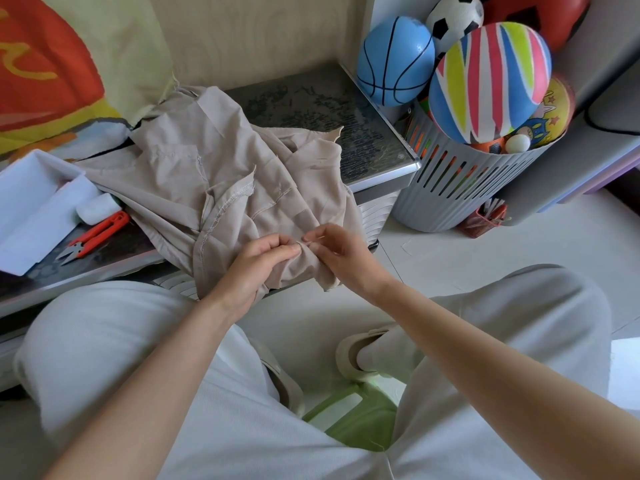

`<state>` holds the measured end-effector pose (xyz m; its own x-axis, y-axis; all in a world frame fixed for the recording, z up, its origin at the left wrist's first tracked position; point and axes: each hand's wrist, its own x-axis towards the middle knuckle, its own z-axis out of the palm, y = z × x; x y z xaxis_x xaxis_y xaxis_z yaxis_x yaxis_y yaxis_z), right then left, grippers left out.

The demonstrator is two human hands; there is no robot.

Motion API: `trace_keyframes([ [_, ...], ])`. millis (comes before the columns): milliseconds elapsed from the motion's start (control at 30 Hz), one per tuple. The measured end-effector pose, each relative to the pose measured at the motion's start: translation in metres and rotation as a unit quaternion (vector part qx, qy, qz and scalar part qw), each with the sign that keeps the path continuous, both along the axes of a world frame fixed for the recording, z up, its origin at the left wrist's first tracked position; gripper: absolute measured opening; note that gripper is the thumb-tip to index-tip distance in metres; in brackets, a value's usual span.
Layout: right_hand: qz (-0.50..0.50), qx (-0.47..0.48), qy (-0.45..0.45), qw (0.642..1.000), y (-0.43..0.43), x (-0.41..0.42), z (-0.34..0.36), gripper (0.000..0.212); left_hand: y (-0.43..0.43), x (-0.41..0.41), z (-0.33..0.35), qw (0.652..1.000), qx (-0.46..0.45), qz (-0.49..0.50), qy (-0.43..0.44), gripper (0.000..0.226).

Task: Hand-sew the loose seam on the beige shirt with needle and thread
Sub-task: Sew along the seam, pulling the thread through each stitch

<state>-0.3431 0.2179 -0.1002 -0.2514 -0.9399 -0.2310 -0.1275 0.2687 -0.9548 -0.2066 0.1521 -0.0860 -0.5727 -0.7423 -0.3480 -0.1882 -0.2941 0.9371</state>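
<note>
Beige shirt [194, 168] crumpled on table [311, 109], long axis 11-to-5 o'clock; left hand [258, 263] pinching fold, right hand [337, 252] pinching needle [313, 240]; snips [97, 237] at 9 o'clock.

Shirt [214, 174] sits mid-surface [346, 109], spilling over the front edge. Your left hand [256, 268] and right hand [343, 254] meet on it there, needle [313, 239] between them. Tray [31, 216] at left edge, snips [97, 237] just beside it. Basket [467, 188] on floor [450, 251], off the right edge.

Loose pale-grey trousers [104, 341] cover both legs, wide and softly creased. Cream slip-on shoes show at lower centre: the right shoe [349, 351] over a white sock [367, 356], the left shoe [285, 384] half tucked under the trouser leg. Left forearm [156, 375] and right forearm [485, 341] are bare.
</note>
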Motion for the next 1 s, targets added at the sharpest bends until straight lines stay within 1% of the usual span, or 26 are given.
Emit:
trace_keyframes([
  [100, -0.014, -0.065, 0.071, 0.995, 0.002, 0.001, 0.001, 0.019, -0.002, 0.0, -0.002, 1.0, -0.003, 0.009, 0.001, 0.018],
  [167, 0.018, -0.093, 0.106, 0.99, 0.004, 0.002, 0.002, 0.017, -0.003, 0.0, -0.003, 1.0, 0.01, 0.009, 0.01, 0.016],
  [233, 0.037, -0.104, 0.122, 0.986, 0.004, 0.005, 0.002, 0.013, -0.003, 0.001, -0.004, 1.0, 0.01, 0.0, 0.006, 0.015],
  [333, 0.01, -0.114, 0.106, 0.988, 0.0, 0.008, 0.003, 0.01, -0.001, 0.001, -0.005, 1.0, 0.001, -0.016, -0.001, 0.018],
  [433, 0.002, -0.119, 0.096, 0.988, -0.001, 0.011, 0.004, 0.014, -0.002, 0.001, -0.006, 1.0, -0.002, -0.017, -0.007, 0.016],
  [567, -0.032, -0.147, 0.016, 0.988, 0.002, 0.015, 0.008, 0.022, -0.003, 0.0, -0.01, 0.999, -0.023, -0.018, -0.028, 0.012],
  [667, -0.07, -0.169, -0.045, 0.982, 0.002, 0.016, 0.011, 0.02, -0.004, -0.001, -0.015, 0.997, -0.047, -0.009, -0.056, 0.015],
  [733, -0.083, -0.158, -0.069, 0.982, 0.004, 0.014, 0.012, 0.017, -0.005, 0.0, -0.018, 0.996, -0.055, -0.003, -0.069, 0.014],
  [767, -0.087, -0.141, -0.067, 0.984, 0.006, 0.013, 0.01, 0.015, -0.005, 0.001, -0.019, 0.996, -0.053, -0.004, -0.069, 0.012],
  [900, -0.093, -0.036, -0.006, 0.995, 0.02, 0.005, -0.01, 0.018, -0.004, 0.002, -0.021, 0.996, -0.07, -0.004, -0.064, 0.013],
  [1000, -0.076, 0.05, 0.065, 0.994, 0.032, -0.002, -0.026, 0.022, -0.005, 0.002, -0.021, 0.995, -0.077, 0.002, -0.058, 0.011],
])
